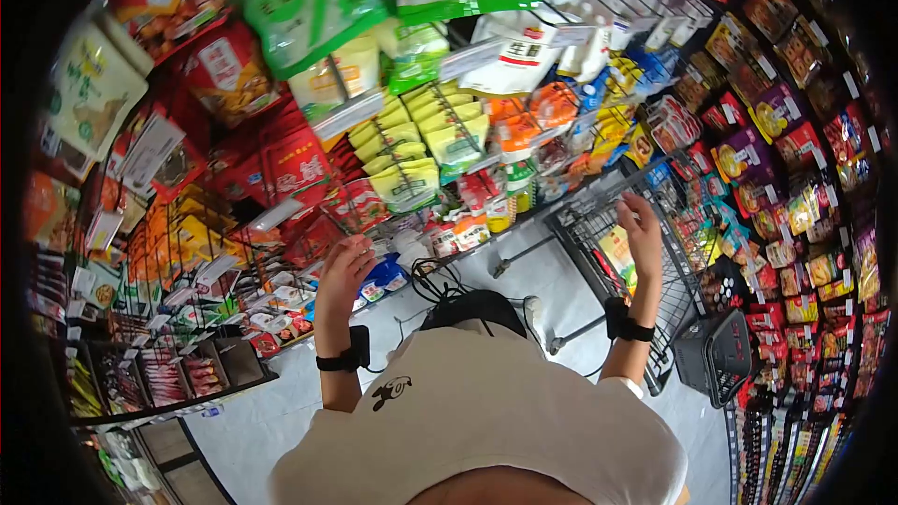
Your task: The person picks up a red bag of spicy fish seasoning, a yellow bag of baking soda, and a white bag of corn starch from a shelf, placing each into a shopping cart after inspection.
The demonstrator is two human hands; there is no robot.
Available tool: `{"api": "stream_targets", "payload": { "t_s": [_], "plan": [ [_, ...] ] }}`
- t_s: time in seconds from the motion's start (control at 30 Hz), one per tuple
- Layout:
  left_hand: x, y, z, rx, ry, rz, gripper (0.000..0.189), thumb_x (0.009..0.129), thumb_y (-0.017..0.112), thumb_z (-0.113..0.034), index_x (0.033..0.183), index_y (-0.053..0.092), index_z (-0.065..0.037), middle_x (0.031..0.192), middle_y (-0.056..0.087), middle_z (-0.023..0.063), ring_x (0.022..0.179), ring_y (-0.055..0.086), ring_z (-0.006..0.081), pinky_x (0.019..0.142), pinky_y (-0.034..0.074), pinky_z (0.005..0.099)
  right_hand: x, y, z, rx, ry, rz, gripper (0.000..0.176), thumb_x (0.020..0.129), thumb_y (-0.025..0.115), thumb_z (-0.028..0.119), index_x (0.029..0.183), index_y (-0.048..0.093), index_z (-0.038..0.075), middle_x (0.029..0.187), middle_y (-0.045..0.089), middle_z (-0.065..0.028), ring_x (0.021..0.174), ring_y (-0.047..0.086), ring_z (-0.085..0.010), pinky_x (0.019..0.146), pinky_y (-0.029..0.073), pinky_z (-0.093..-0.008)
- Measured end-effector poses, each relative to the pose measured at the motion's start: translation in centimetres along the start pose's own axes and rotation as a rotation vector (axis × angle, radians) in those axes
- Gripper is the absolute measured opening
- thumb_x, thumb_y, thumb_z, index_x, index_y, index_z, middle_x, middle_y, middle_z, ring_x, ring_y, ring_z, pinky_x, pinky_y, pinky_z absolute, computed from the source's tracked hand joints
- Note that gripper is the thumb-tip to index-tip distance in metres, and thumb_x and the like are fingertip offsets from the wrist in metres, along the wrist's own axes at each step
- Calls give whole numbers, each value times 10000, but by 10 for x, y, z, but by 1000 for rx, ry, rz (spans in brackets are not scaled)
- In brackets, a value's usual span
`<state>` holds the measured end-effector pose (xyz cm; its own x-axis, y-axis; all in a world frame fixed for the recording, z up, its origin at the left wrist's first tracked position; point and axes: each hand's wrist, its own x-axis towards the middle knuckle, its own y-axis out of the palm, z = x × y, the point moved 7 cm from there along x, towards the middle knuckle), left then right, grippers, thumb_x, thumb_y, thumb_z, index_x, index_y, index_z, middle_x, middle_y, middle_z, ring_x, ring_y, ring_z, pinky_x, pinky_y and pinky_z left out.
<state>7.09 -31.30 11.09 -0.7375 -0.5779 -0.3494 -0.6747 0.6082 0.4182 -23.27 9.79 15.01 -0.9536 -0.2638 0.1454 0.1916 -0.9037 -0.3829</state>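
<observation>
The left hand [346,266], loosely curled and seemingly empty, is best kept light beside the shelved red packets [360,206], while the right hand [642,229], half open with nothing visibly held, should stay clear of the cart [680,297] beneath, where a yellow-green packet [617,251] lies.

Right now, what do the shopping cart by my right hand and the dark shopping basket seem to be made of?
Shopping cart: probably metal, dark satin-looking coating; its sides are thin crossing wires. Shopping basket: likely plastic, fairly matte; its thick, moulded-looking rim suggests this.
</observation>
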Motion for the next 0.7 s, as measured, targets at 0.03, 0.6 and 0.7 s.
{"api": "stream_targets", "payload": {
  "t_s": [0.03, 0.6, 0.7],
  "plan": [
    [-3, -12, -4, 3, 12, -1, 296, 876, 540, -210, 1117, 519, -40, 1098, 572, 114, 996, 555, 214, 903, 439, 363, -2, 24, 20, 28, -46, 51, 283, 875, 573, 162, 1109, 561, 3, 937, 598, -63, 816, 543, -100, 692, 440, -227],
    [-14, -47, 11, -108, 22, -95, 272, 876, 546, -205, 1087, 545, -33, 1032, 589, 109, 948, 563, 208, 873, 453, 359, 13, 118, 61, 105, -129, 289, 249, 865, 582, 150, 1064, 579, 0, 858, 601, -27, 737, 513, -80, 675, 431, -233],
    [-3, -18, 13, -127, 15, -84, 267, 877, 540, -198, 1085, 550, -31, 1030, 591, 102, 935, 567, 203, 874, 451, 363, 41, 98, 57, 261, -13, 253, 222, 860, 577, 131, 1035, 589, -5, 853, 602, -24, 742, 527, -82, 673, 422, -222]
  ]
}}
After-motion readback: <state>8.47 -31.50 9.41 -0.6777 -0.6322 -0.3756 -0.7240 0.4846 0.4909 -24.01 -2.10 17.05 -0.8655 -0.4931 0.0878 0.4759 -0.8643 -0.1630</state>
